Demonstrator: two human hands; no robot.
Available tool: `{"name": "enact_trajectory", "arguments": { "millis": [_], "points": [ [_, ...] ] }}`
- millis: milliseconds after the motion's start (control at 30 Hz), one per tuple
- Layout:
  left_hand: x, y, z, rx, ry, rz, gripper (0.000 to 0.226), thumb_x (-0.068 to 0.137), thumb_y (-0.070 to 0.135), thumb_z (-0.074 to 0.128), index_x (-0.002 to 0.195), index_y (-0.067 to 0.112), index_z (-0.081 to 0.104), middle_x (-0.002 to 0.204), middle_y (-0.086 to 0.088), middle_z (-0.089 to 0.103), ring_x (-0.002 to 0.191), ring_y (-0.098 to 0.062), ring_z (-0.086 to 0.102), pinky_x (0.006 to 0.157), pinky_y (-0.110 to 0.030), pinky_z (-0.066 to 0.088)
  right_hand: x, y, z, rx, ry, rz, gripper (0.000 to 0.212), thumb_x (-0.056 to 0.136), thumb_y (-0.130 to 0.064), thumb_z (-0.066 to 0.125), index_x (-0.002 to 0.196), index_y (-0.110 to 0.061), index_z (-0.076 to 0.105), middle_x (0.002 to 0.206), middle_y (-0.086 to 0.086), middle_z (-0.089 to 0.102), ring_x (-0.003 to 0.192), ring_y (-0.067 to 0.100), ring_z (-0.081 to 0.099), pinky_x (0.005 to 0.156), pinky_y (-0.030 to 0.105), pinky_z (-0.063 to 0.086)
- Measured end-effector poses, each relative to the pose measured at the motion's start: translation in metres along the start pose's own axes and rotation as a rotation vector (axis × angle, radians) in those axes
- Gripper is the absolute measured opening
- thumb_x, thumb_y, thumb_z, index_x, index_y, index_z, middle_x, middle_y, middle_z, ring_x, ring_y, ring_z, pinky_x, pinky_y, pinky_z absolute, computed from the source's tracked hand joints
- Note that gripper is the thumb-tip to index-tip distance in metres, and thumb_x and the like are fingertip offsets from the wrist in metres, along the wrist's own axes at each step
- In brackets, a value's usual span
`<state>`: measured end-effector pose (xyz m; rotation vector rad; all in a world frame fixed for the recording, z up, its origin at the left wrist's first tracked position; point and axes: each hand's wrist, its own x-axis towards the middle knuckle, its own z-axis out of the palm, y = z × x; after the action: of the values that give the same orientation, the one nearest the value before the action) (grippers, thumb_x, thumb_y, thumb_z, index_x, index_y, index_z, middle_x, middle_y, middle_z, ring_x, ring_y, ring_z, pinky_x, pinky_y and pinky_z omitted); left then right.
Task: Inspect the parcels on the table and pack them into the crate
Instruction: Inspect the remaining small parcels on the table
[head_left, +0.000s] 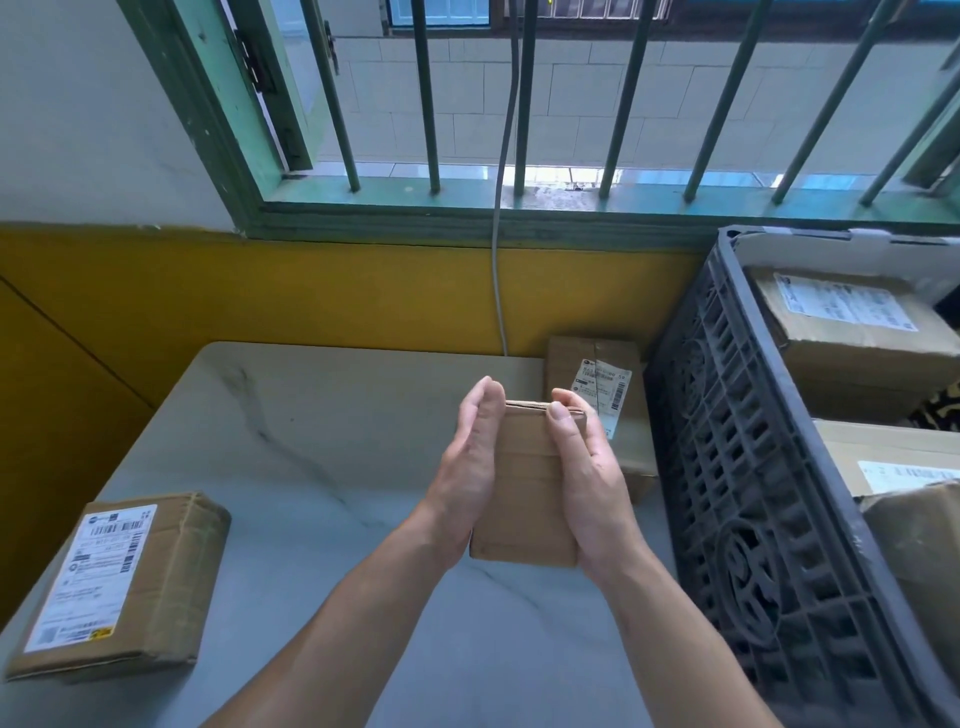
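Note:
A small plain brown cardboard parcel (527, 483) is held above the table between both hands. My left hand (470, 467) lies flat against its left side with straight fingers. My right hand (587, 467) wraps its right side, the thumb on its top face. A labelled parcel (122, 582) lies at the table's front left. Another labelled parcel (602, 395) stands at the back right, against the crate. The dark plastic crate (737, 493) stands at the right and holds several labelled parcels (852, 332).
The grey marbled table (311, 441) stands against a yellow wall under a barred green window (467, 208). A grey cable (501, 291) hangs down the wall behind the table.

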<state>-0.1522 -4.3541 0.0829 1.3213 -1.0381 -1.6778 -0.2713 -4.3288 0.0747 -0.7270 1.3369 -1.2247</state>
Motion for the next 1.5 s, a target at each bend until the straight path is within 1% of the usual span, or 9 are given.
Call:
{"name": "enact_trajectory", "arguments": {
  "millis": [233,400,467,633,767,867,1067,1367,1500],
  "points": [
    [-0.006,0.001,0.003,-0.022,0.034,0.093,0.096,0.064,0.064,0.055,0.155,0.041,0.035,0.157,0.006,0.045,0.138,-0.017,0.052,0.117,-0.046,0.042,0.0,-0.003,0.003,-0.037,-0.016,0.0,0.097,0.061,-0.089,0.059,0.148,-0.05,0.043,0.144,-0.01,0.059,0.126,0.016,0.062,0.106,0.05,0.053],
    [0.0,0.01,-0.002,-0.087,0.019,0.021,0.073,0.07,0.031,0.057,0.142,0.034,0.046,0.13,0.002,0.063,0.093,-0.016,0.069,0.069,-0.027,0.056,-0.001,0.0,-0.001,0.0,0.018,-0.066,0.049,0.099,-0.031,0.06,0.146,-0.039,0.052,0.113,-0.03,0.065,0.099,0.007,0.071,0.086,0.035,0.06],
    [0.001,0.01,-0.005,-0.092,0.022,-0.008,0.065,0.07,0.031,0.062,0.134,0.028,0.056,0.125,-0.005,0.069,0.083,-0.016,0.068,0.064,-0.026,0.052,0.0,0.0,-0.004,-0.021,0.015,-0.087,0.052,0.09,-0.034,0.062,0.142,-0.04,0.058,0.124,-0.017,0.068,0.093,0.005,0.07,0.075,0.025,0.057],
    [-0.001,0.006,-0.001,-0.28,0.131,0.069,0.036,0.075,0.013,0.066,0.111,0.012,0.063,0.09,-0.006,0.074,0.069,-0.015,0.07,0.057,-0.026,0.056,0.001,0.003,-0.002,-0.021,0.041,-0.104,0.044,0.1,-0.027,0.06,0.143,-0.033,0.057,0.14,-0.016,0.061,0.126,0.01,0.061,0.109,0.035,0.05],
    [0.0,-0.001,0.005,-0.276,0.289,0.208,0.018,0.099,-0.003,0.06,0.095,0.014,0.063,0.084,-0.001,0.068,0.07,-0.011,0.067,0.061,-0.02,0.056,0.004,0.008,0.004,0.026,0.09,-0.005,0.047,0.103,-0.041,0.057,0.146,-0.023,0.052,0.134,-0.001,0.067,0.121,0.013,0.065,0.103,0.033,0.052],
    [0.0,-0.004,0.007,-0.199,0.314,0.285,0.019,0.101,0.002,0.061,0.099,0.02,0.069,0.09,0.001,0.07,0.078,-0.011,0.066,0.068,-0.02,0.056,0.003,0.009,0.008,0.058,0.07,0.068,0.04,0.101,-0.052,0.055,0.133,-0.029,0.057,0.116,-0.005,0.076,0.105,0.009,0.072,0.089,0.031,0.054],
    [0.001,-0.001,-0.001,-0.08,0.15,0.163,0.023,0.097,0.021,0.069,0.119,0.016,0.074,0.11,0.002,0.079,0.093,-0.005,0.072,0.076,-0.015,0.055,0.007,0.005,0.002,0.075,0.071,-0.044,0.051,0.098,-0.039,0.066,0.146,-0.032,0.049,0.14,-0.002,0.061,0.127,0.02,0.061,0.113,0.054,0.046],
    [-0.004,-0.015,0.008,-0.124,0.144,0.2,0.044,0.09,0.037,0.066,0.125,0.011,0.074,0.109,0.003,0.08,0.096,-0.004,0.074,0.079,-0.016,0.056,0.003,-0.004,0.009,0.017,0.052,-0.099,0.069,0.06,-0.096,0.063,0.122,-0.085,0.033,0.168,-0.01,0.029,0.151,0.014,0.036,0.121,0.048,0.036],
    [-0.007,-0.017,0.007,-0.058,0.108,0.184,0.049,0.091,0.054,0.054,0.119,0.021,0.076,0.111,0.004,0.08,0.105,-0.01,0.073,0.083,-0.02,0.057,0.005,-0.006,0.006,0.017,0.039,-0.12,0.084,0.077,-0.076,0.053,0.155,-0.05,0.034,0.169,-0.018,0.021,0.154,0.007,0.026,0.126,0.045,0.027]
  ]
}}
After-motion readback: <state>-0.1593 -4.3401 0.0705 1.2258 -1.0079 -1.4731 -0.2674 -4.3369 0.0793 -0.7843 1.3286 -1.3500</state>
